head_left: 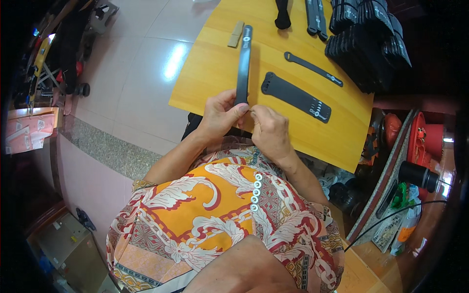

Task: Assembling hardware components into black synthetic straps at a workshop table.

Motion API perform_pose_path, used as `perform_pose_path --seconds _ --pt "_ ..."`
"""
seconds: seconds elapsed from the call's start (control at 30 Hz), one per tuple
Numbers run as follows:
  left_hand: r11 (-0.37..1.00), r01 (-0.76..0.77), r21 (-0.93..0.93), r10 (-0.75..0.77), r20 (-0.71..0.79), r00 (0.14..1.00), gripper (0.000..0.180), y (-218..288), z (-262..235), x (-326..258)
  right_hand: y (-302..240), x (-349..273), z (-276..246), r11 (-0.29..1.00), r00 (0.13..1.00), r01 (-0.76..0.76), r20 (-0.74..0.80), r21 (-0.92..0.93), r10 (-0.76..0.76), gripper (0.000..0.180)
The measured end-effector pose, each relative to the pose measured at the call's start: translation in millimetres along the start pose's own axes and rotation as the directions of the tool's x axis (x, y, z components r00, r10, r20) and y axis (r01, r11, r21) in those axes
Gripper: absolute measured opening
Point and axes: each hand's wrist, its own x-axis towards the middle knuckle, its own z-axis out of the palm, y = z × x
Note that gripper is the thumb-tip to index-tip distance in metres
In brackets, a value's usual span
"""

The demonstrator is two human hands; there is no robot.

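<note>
Black strap (244, 63): we hold it by its lower end at the table's near edge; it points toward the far side, along the left part of the table, pale marks by its tip.
Left hand (218, 117): our fingers are closed around the strap's lower end, thumb pressed over it.
Right hand (271, 131): our fingers are curled and drawn together just beside that end; we cannot tell what, if anything, they pinch.
Table (195, 83): yellow top, its near edge before our patterned shirt (210, 195).
Wide black piece (295, 96): we see it lying to the right of our strap, slanting toward the right edge.
Narrow black strip (315, 69): beyond the wide piece, apart from it.
Tan piece (236, 34): near the left edge, just beside our strap's tip.
Dark straps (316, 19): toward the far edge.
Dark stacks (359, 58): bundled by the far right edge.
Floor (132, 53): pale tiles beyond the left edge.
</note>
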Motion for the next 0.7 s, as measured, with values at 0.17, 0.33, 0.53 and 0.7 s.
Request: perform_pose_path --seconds 0.17,0.33,0.53,0.7 --pt "0.997 -0.055 0.060 0.060 -0.078 0.995 0.027 0 9 -4 -4 -2 -5 0.819 0.881 -0.466 0.259 0.334 0.396 0.002" --pt "0.992 0.091 0.087 -0.088 -0.035 0.996 0.026 8 4 0 5 2 -10 0.979 0.991 0.117 0.085 -0.168 -0.103 0.006" --pt "0.994 -0.029 0.109 0.034 -0.047 0.998 0.026 1 7 -2 1 0 -3 0.754 0.843 -0.532 0.321 0.385 0.432 0.007" --pt "0.995 0.026 0.101 -0.025 -0.014 1.000 0.026 7 5 1 6 2 -2 0.991 0.993 0.121 -0.003 -0.050 -0.121 0.005"
